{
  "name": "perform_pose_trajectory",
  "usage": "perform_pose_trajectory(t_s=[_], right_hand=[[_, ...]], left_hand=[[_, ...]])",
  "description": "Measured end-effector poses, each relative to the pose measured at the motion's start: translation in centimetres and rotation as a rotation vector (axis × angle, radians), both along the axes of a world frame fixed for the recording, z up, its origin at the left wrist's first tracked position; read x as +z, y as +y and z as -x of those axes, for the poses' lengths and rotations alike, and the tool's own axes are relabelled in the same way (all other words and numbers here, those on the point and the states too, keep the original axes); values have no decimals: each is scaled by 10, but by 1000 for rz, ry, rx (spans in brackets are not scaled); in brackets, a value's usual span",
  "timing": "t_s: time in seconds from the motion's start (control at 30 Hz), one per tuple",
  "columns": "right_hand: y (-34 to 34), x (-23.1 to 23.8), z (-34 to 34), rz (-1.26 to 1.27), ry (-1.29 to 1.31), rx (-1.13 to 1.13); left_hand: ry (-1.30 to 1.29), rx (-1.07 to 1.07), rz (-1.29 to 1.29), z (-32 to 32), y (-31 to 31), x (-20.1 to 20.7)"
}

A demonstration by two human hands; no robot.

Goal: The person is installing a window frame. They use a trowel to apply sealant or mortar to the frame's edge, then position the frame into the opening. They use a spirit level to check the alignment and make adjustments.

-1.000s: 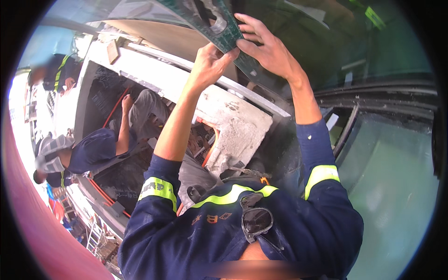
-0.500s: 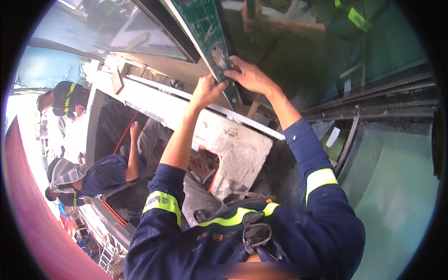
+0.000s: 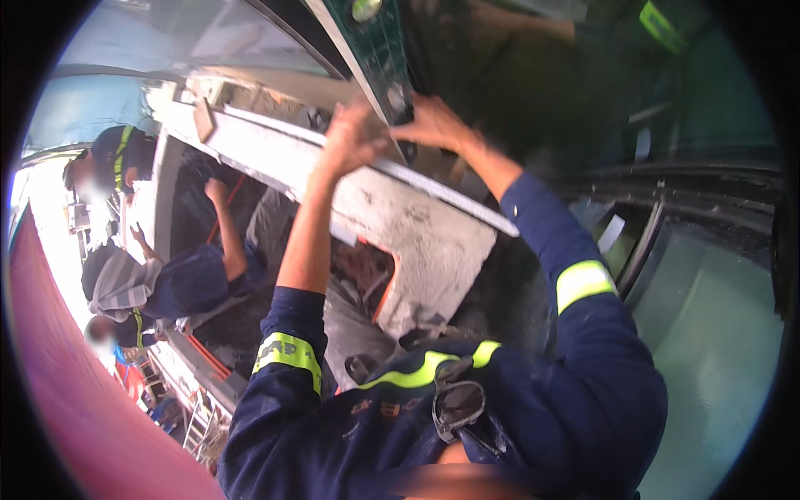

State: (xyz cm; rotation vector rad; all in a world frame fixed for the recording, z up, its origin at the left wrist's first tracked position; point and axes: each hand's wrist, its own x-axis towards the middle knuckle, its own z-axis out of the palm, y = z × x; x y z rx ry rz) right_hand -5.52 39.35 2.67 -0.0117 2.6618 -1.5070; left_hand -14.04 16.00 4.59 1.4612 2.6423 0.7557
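A long dark green spirit level (image 3: 371, 54) with a pale edge stands slanted in front of the dark glass. A round yellow-green vial shows near the top of the picture. At its lower end, my right hand (image 3: 440, 125) grips the level, the thumb across its face and the fingers at its right edge. My left hand (image 3: 352, 142) is just left of that end, blurred, with thumb and fingers apart. Whether it still touches the level is hard to see. Below both hands runs a white ledge (image 3: 442, 198) along a rough pale wall block (image 3: 417, 258).
Dark glass (image 3: 517, 83) rises at the upper right, with black frame rails (image 3: 708, 196) below it. A greenish pane (image 3: 708, 358) stands at right. A small wooden piece (image 3: 204, 121) lies on the ledge. Co-workers (image 3: 196, 283) are at left, beside a pink sheet (image 3: 83, 375).
My left hand has shifted up and left, off the level's edge. My right hand remains at the level's lower end. The level's vial has come into view at the top.
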Motion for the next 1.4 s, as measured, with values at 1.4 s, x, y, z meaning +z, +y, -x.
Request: perform_pose_trajectory(t_s=[1.4], right_hand=[[-58, -307, 127, 262, -230, 395]], left_hand=[[154, 473, -322, -35, -72, -64]])
